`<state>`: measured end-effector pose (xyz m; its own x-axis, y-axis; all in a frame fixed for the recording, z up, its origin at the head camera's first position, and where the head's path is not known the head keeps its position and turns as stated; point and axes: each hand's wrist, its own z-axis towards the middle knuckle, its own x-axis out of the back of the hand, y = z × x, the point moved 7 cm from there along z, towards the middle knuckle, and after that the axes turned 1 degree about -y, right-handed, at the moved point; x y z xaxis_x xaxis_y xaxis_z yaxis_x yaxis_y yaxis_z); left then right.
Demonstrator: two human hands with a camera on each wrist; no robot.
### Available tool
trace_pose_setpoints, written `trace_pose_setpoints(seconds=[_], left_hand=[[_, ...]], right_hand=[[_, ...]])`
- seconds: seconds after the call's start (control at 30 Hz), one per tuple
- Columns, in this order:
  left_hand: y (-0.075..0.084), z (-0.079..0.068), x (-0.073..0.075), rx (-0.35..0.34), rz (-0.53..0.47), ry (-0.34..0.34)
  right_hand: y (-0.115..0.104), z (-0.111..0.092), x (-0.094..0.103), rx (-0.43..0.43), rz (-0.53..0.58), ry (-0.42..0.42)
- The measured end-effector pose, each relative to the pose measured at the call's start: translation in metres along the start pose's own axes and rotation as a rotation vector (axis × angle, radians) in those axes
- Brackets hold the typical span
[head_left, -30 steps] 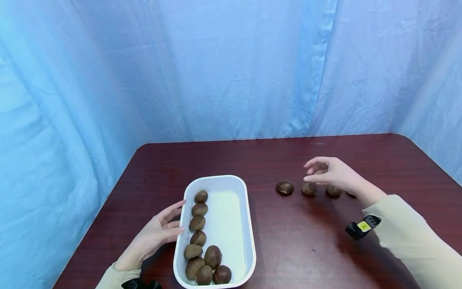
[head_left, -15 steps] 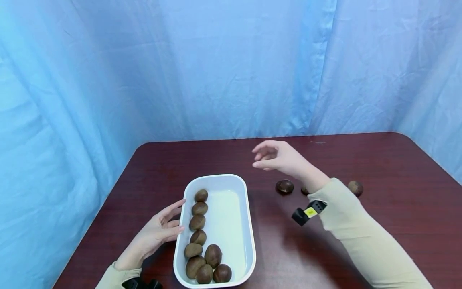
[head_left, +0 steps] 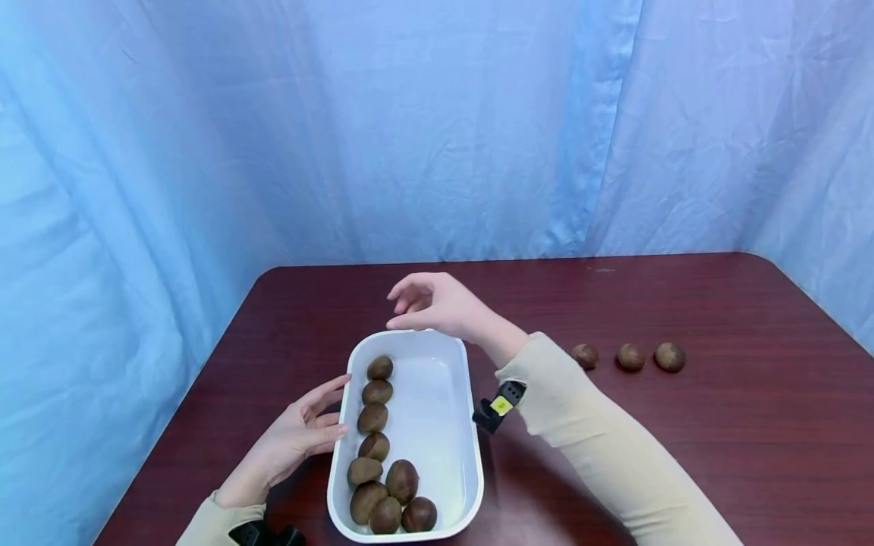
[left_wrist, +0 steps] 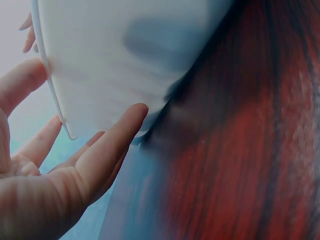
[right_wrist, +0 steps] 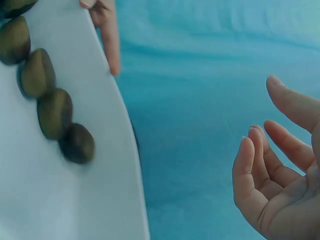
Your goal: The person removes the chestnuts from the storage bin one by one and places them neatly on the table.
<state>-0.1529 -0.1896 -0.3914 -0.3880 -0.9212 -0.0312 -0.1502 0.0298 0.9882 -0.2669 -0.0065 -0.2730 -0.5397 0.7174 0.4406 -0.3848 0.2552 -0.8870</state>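
Observation:
A white rectangular tray [head_left: 447,425] stands in front of me, with several brown chestnuts [head_left: 372,418] in a column along its left wall and more clustered at its near end. My left hand [head_left: 300,436] touches the tray's left side with its fingertips, fingers fairly straight, as the left wrist view also shows. Above the tray's far edge hovers my right hand [head_left: 440,303]. Its fingers are loosely bent, thumb apart, and the right wrist view shows nothing between them.
On the table [head_left: 717,440] to the right lie three visible chestnuts in a row, the middle one [head_left: 630,357] between two others. My right sleeve [head_left: 580,409] covers the spot left of them. Blue curtains [head_left: 437,152] hang behind the table.
My right hand has swept left from over the row of chestnuts to the tray's far edge. The sleeve now covers the leftmost chestnut's place. My left hand and the tray stay put.

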Motion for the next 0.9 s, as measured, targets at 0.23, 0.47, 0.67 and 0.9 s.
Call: trace_pose_setpoints(seconds=[0.23, 0.47, 0.67, 0.9], left_hand=[[0.000, -0.001, -0.001, 0.002, -0.012, -0.007], [0.000, -0.001, -0.003, 0.007, -0.015, -0.008], [-0.002, 0.000, -0.002, 0.023, -0.015, -0.004], [-0.004, 0.001, -0.003, 0.034, -0.013, -0.004]], right_hand=[[0.003, 0.011, -0.033, -0.023, -0.052, -0.046], [0.021, 0.014, -0.057, -0.083, -0.122, -0.098], [0.040, 0.013, -0.071, -0.158, -0.208, -0.168], [0.053, 0.010, -0.082, -0.186, -0.317, -0.255]])
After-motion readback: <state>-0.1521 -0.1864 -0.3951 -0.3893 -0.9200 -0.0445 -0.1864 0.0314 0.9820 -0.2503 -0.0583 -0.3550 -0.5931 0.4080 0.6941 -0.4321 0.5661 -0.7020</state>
